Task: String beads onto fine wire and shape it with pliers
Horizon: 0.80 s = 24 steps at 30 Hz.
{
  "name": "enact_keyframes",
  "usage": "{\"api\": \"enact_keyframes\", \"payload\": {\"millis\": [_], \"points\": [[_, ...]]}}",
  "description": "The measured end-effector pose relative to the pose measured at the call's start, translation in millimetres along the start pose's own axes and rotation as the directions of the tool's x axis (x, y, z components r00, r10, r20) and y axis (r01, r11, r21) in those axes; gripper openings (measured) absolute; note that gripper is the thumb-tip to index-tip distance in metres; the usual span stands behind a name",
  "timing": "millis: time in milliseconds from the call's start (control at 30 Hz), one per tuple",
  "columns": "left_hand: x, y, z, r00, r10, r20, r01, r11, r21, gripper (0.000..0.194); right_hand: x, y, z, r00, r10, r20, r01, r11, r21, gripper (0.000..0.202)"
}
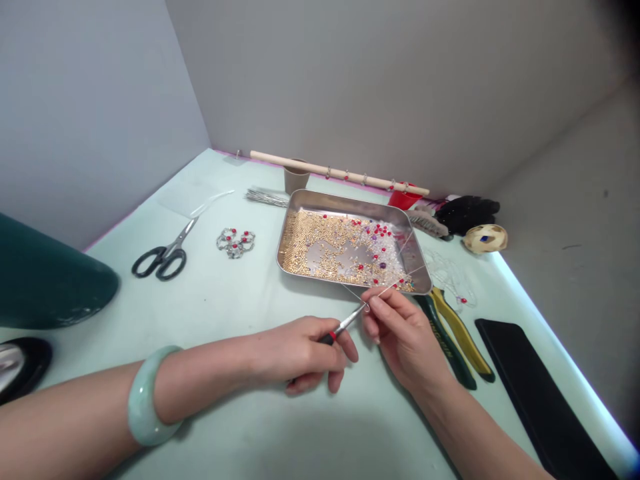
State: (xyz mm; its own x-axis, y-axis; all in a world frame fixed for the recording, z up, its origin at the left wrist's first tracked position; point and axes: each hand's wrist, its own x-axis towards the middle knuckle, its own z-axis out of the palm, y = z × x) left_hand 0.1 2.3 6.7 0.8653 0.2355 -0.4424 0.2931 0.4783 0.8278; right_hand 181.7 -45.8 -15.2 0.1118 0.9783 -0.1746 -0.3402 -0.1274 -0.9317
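My left hand (315,353), with a pale green bangle (150,400) on its wrist, is closed round what look like slim needle-nose pliers (350,319) with a black and red handle, mostly hidden by my fingers. The tapered metal tip reaches the fingertips of my right hand (405,327). Thumb and forefinger there pinch a thin wire (395,283). Fine strands of it spread up over the near edge of a metal tray (355,287). Gold, clear and red beads (313,233) lie in that tray, just beyond both hands.
Black-handled scissors (170,253) and a beaded wire piece (236,243) lie left. Green-and-yellow pliers (455,333) and a black flat case (530,380) are right. Behind the tray, a wooden rod (300,164) rests across a beige cup (296,179) and a red cup (404,198).
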Motion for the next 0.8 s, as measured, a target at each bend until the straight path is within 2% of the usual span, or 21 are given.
{"api": "enact_keyframes", "payload": {"millis": [433, 800], "points": [[-5.5, 9.9, 0.7, 1.000, -0.024, 0.012, 0.023, 0.996, 0.088, 0.025, 2.7, -5.5, -3.2, 0.983, 0.134, 0.124, -0.155, 0.972, 0.178, 0.010], [-4.8, 7.2, -1.5, 0.999, -0.002, 0.043, 0.000, 0.999, 0.052, 0.027, 4.1, -2.8, -4.0, 0.982, 0.130, 0.137, -0.159, 0.962, 0.222, 0.008]]}}
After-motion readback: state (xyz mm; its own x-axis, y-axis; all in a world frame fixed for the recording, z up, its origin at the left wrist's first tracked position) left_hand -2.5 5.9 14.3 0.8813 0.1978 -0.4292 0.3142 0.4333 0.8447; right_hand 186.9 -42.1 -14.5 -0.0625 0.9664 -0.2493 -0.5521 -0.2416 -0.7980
